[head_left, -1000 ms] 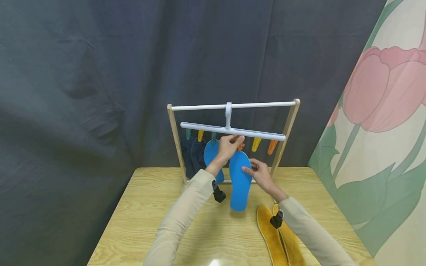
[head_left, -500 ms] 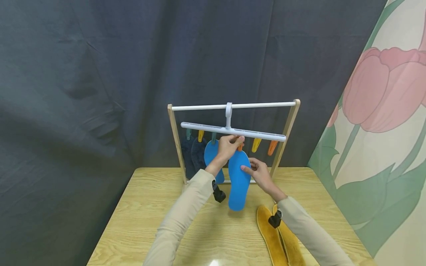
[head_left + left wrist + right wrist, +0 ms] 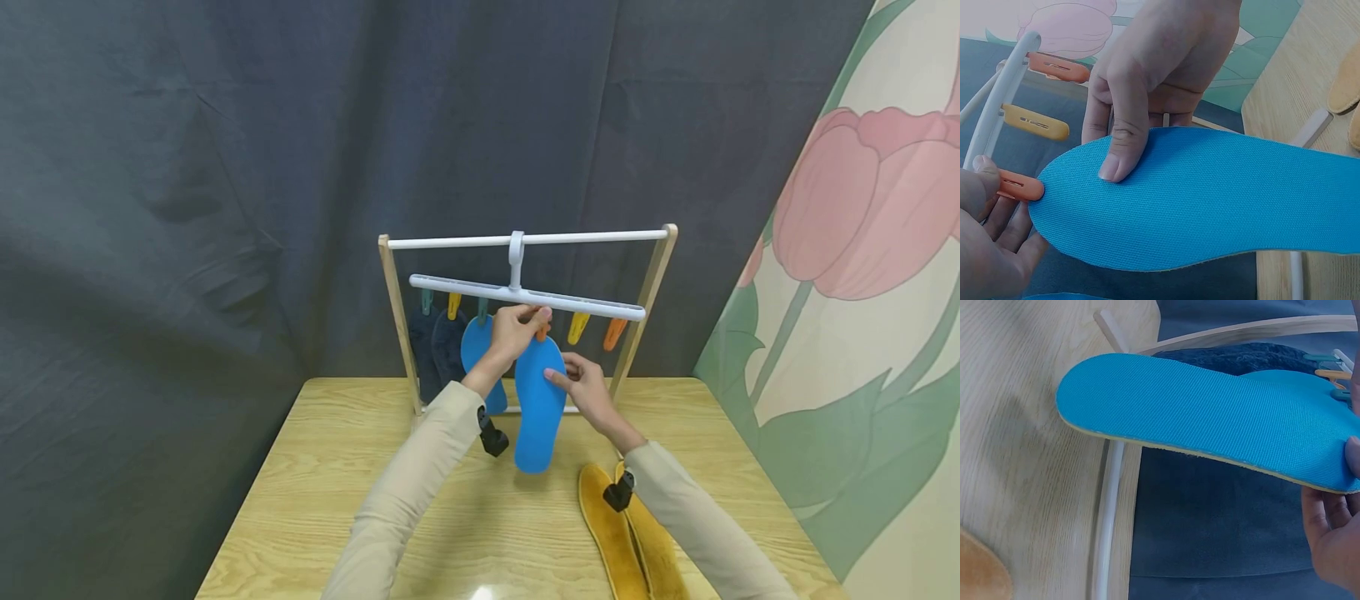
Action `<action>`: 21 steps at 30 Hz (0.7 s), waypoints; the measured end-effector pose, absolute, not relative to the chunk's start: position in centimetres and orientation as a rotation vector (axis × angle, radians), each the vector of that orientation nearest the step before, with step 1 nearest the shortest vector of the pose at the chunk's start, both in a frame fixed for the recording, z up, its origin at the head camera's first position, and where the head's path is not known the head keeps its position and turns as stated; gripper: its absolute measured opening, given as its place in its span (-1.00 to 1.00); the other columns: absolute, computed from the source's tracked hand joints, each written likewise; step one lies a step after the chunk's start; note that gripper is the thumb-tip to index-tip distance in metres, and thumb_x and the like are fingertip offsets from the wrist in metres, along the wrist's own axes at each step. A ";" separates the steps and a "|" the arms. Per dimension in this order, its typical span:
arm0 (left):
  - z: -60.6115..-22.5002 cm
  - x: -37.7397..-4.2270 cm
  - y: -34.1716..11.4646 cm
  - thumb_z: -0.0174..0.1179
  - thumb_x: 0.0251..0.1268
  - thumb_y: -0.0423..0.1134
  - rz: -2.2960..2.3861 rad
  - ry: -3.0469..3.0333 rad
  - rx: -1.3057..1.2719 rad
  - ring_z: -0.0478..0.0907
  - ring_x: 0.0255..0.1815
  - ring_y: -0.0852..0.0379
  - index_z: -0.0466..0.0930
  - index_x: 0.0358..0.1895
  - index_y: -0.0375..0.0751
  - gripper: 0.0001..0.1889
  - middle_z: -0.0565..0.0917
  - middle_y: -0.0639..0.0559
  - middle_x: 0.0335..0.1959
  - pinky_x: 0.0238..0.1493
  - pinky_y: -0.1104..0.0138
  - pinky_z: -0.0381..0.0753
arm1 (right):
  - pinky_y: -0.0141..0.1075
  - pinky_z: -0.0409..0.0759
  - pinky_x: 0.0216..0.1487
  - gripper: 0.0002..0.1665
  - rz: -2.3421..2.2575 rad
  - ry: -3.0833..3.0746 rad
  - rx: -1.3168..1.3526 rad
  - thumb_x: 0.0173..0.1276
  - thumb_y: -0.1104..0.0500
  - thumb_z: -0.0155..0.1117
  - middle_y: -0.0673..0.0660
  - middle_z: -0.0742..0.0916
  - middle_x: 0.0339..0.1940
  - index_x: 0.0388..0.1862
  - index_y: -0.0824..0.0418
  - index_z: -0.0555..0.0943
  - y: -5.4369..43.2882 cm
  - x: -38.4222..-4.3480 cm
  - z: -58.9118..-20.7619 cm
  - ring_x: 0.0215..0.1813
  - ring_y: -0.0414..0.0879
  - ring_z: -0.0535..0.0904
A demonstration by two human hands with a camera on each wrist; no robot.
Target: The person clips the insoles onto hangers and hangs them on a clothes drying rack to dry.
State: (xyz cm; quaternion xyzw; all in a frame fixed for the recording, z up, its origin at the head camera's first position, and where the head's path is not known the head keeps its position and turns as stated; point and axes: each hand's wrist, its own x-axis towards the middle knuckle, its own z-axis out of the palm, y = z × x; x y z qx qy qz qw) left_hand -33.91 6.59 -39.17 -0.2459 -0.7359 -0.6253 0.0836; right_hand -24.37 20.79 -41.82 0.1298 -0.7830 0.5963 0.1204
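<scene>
A blue insole [image 3: 538,408] hangs upright below a white clip hanger [image 3: 592,306], its wide end up. My right hand [image 3: 592,396] pinches the insole's right edge, thumb across the front face and fingers behind. Higher up, my left hand [image 3: 513,333] pinches an orange clip [image 3: 1021,185] on the hanger; in the left wrist view the clip's tip sits right at the insole's top edge. Just left, a second blue insole [image 3: 474,343] hangs from a teal clip [image 3: 482,311], partly hidden by my left hand and wrist.
Two dark insoles [image 3: 448,346] hang at the hanger's left end. Yellow [image 3: 578,327] and orange [image 3: 614,333] clips hang at its right. A wooden rack [image 3: 651,287] carries the hanger. Two tan fuzzy insoles [image 3: 609,533] lie on the wooden table [image 3: 315,492] under my right forearm.
The blue insole has shifted slightly left and up toward the orange clip, my right hand rising slightly with it. My left hand stays at the clip.
</scene>
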 end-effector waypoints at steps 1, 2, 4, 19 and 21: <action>-39.6 -34.5 6.7 0.13 0.40 0.07 -1.848 -2.193 -0.741 0.61 -0.20 0.17 0.69 0.03 -0.20 -0.58 0.69 0.00 -0.26 -0.03 0.39 0.60 | -0.18 0.69 -0.06 -0.63 1.758 -2.281 0.376 0.43 0.35 0.25 0.45 0.72 -0.10 0.14 0.54 0.54 20.8 -24.4 -41.8 -0.13 0.05 0.73; -39.6 -34.5 6.8 0.14 0.40 0.06 -1.845 -2.198 -0.736 0.61 -0.20 0.16 0.70 0.02 -0.20 -0.58 0.69 -0.01 -0.27 -0.04 0.37 0.61 | -0.18 0.69 -0.06 -0.63 1.776 -2.274 0.376 0.43 0.35 0.25 0.46 0.71 -0.10 0.14 0.55 0.54 20.8 -24.5 -41.9 -0.12 0.05 0.73; -40.5 -35.7 7.1 0.13 0.37 0.10 -1.793 -2.202 -0.742 0.60 -0.25 0.22 0.72 -0.02 -0.14 -0.59 0.68 0.08 -0.31 -0.10 0.39 0.62 | -0.21 0.69 -0.06 -0.63 1.796 -2.255 0.375 0.43 0.35 0.25 0.46 0.71 -0.10 0.13 0.55 0.53 20.7 -24.5 -41.8 -0.13 0.03 0.73; -41.7 -36.4 7.3 0.10 0.44 0.07 -1.760 -2.173 -0.791 0.56 -0.30 0.13 0.68 0.03 -0.16 -0.60 0.63 -0.01 -0.43 -0.13 0.32 0.58 | -0.33 0.67 -0.09 -0.59 1.785 -2.199 0.337 0.41 0.27 0.31 0.39 0.74 -0.12 0.14 0.51 0.55 21.5 -26.6 -44.2 -0.20 -0.22 0.71; -40.9 -35.4 7.0 0.09 0.46 0.03 -1.778 -2.177 -0.791 0.57 -0.27 0.10 0.67 0.03 -0.21 -0.61 0.63 -0.05 -0.41 -0.13 0.31 0.57 | -0.32 0.68 -0.10 -0.58 1.774 -2.190 0.351 0.41 0.25 0.32 0.38 0.74 -0.13 0.12 0.51 0.55 21.5 -26.6 -44.4 -0.21 -0.20 0.71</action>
